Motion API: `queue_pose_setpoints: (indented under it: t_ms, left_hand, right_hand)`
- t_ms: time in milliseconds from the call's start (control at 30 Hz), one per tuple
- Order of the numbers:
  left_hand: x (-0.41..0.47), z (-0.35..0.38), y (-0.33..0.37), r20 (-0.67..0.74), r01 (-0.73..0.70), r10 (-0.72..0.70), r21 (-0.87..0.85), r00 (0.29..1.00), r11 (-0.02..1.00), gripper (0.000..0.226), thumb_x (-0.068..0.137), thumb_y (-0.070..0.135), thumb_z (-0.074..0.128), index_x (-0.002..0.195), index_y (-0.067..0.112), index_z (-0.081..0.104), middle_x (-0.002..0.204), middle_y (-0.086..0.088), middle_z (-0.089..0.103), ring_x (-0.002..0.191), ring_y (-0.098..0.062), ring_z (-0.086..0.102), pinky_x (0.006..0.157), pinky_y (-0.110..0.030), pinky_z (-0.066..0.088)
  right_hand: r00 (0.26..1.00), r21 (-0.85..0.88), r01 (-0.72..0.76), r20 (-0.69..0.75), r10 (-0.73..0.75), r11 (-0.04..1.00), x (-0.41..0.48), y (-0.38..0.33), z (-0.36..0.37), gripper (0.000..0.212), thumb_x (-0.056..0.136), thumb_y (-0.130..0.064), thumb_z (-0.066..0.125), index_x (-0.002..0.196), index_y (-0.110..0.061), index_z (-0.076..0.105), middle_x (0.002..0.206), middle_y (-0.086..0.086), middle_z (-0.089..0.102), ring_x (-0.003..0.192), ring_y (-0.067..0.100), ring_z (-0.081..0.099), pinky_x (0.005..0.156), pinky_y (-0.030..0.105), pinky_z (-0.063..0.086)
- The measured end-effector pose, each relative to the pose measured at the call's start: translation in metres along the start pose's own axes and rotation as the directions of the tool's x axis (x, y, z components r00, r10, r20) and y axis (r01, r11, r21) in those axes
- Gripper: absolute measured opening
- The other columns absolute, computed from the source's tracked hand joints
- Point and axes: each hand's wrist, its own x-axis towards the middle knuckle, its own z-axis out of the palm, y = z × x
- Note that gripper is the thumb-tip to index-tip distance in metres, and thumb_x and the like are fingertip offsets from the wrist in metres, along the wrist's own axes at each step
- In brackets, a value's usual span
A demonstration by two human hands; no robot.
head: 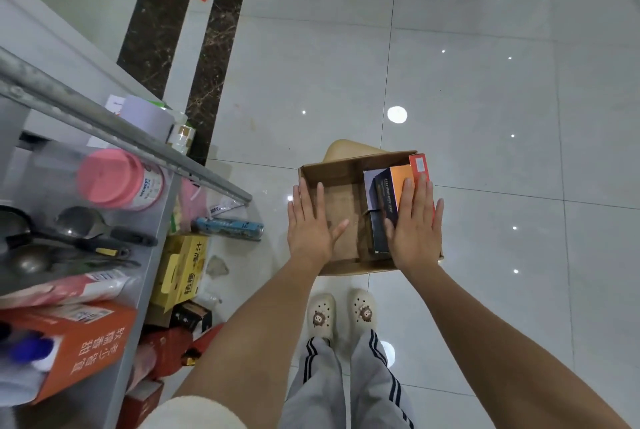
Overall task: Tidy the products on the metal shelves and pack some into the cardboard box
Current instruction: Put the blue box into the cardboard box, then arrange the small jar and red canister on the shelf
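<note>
left hand [311, 224], right hand [415, 231] flat over cardboard box [341, 168], product cartons [388, 193] inside

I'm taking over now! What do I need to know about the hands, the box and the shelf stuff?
Left hand: open, flat over the bare left half of the box.
Right hand: open, flat on the packs in the box's right half.
Done: a few packs are in the box, on the floor.
Left: the shelf holds a pink-lidded jar, spoons and an orange carton; a yellow carton sits on the floor beside it. Tidy these and probably fill the bare half.
</note>
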Motion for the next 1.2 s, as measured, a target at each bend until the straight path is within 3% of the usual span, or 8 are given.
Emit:
queue_pose_setpoints:
  t_ms: [267, 467, 567, 667, 900, 967, 1067, 1200]
  left_hand:
    - [-0.053, -0.036, -0.011, -0.051, -0.013, 0.013, 0.001, 0.999, 1.0, 0.087, 0.092, 0.07, 0.014, 0.151, 0.018, -0.023, 0.158, -0.014, -0.029, 0.148, -0.03, -0.022, 0.118, -0.044, -0.012]
    - [-0.118, -0.077, -0.027, -0.15, 0.044, -0.054, -0.07, 0.987, 0.997, 0.126, 0.039, 0.079, -0.046, 0.148, 0.019, -0.028, 0.156, -0.015, -0.031, 0.147, -0.032, -0.022, 0.118, -0.047, -0.012]
    - [-0.159, -0.096, -0.038, -0.211, 0.117, -0.138, -0.106, 0.968, 0.987, 0.122, 0.036, 0.08, -0.046, 0.141, 0.019, -0.034, 0.15, -0.012, -0.038, 0.147, -0.031, -0.022, 0.118, -0.046, -0.012]
    - [-0.208, -0.102, -0.047, -0.268, 0.239, -0.262, -0.116, 0.927, 0.964, 0.103, 0.068, 0.084, -0.02, 0.147, 0.019, -0.028, 0.155, -0.013, -0.033, 0.148, -0.03, -0.02, 0.117, -0.046, -0.013]
    - [-0.378, -0.06, -0.067, -0.356, 0.481, -0.559, -0.288, 0.749, 0.828, 0.085, 0.097, 0.063, 0.027, 0.15, 0.019, -0.023, 0.16, -0.013, -0.024, 0.148, -0.03, -0.021, 0.118, -0.047, -0.012]
    - [-0.434, -0.044, -0.079, -0.349, 0.571, -0.646, -0.302, 0.68, 0.764, 0.084, 0.097, 0.064, 0.024, 0.151, 0.018, -0.022, 0.16, -0.013, -0.023, 0.148, -0.03, -0.019, 0.118, -0.048, -0.011]
    - [-0.523, -0.026, -0.101, -0.316, 0.674, -0.777, -0.386, 0.545, 0.63, 0.092, 0.086, 0.078, 0.002, 0.154, 0.018, -0.017, 0.16, -0.01, -0.025, 0.148, -0.028, -0.021, 0.118, -0.047, -0.013]
    - [-0.627, 0.004, -0.13, -0.291, 0.759, -0.88, -0.447, 0.376, 0.472, 0.09, 0.092, 0.072, 0.018, 0.153, 0.018, -0.017, 0.16, -0.01, -0.024, 0.148, -0.027, -0.021, 0.119, -0.046, -0.011]
  right_hand:
    - [0.989, -0.103, 0.145, 0.007, -0.145, 0.984, -0.012, -0.005, -0.052, 0.078, 0.096, -0.062, 0.013, 0.155, -0.01, 0.012, 0.162, 0.016, 0.004, 0.149, 0.033, 0.004, 0.12, 0.051, 0.008]
    - [0.963, -0.008, 0.262, 0.069, -0.26, 0.965, -0.05, -0.02, -0.103, 0.085, 0.095, -0.065, -0.002, 0.148, -0.012, 0.037, 0.157, 0.012, 0.027, 0.146, 0.032, 0.02, 0.114, 0.056, 0.026]
    - [0.929, -0.061, 0.371, 0.022, -0.37, 0.927, -0.069, -0.039, -0.14, 0.097, 0.086, -0.068, -0.02, 0.152, -0.016, 0.026, 0.16, 0.008, 0.016, 0.148, 0.025, 0.015, 0.116, 0.046, 0.001]
    - [0.851, -0.06, 0.524, 0.025, -0.524, 0.849, -0.091, -0.054, -0.162, 0.112, 0.058, -0.072, -0.045, 0.152, -0.022, -0.012, 0.159, 0.002, -0.021, 0.146, 0.02, -0.021, 0.116, 0.044, -0.014]
    - [0.579, -0.074, 0.815, 0.066, -0.813, 0.575, -0.188, -0.102, -0.195, 0.101, 0.064, -0.075, -0.034, 0.151, -0.026, -0.017, 0.154, -0.001, -0.03, 0.138, 0.018, -0.033, 0.111, 0.046, -0.024]
    - [0.504, -0.056, 0.864, 0.067, -0.861, 0.501, -0.229, -0.12, -0.202, 0.092, 0.078, -0.071, -0.022, 0.154, -0.021, -0.007, 0.159, 0.002, -0.017, 0.142, 0.018, -0.026, 0.108, 0.041, -0.029]
    - [0.329, -0.015, 0.944, -0.021, -0.944, 0.329, -0.297, -0.158, -0.206, 0.079, 0.097, -0.062, 0.0, 0.143, -0.01, 0.037, 0.145, 0.015, 0.047, 0.139, 0.026, 0.026, 0.113, 0.048, 0.009]
    - [0.161, -0.022, 0.986, -0.057, -0.985, 0.163, -0.394, -0.21, -0.211, 0.094, 0.088, -0.071, -0.011, 0.149, -0.015, 0.035, 0.155, 0.006, 0.029, 0.144, 0.025, 0.027, 0.115, 0.052, 0.022]
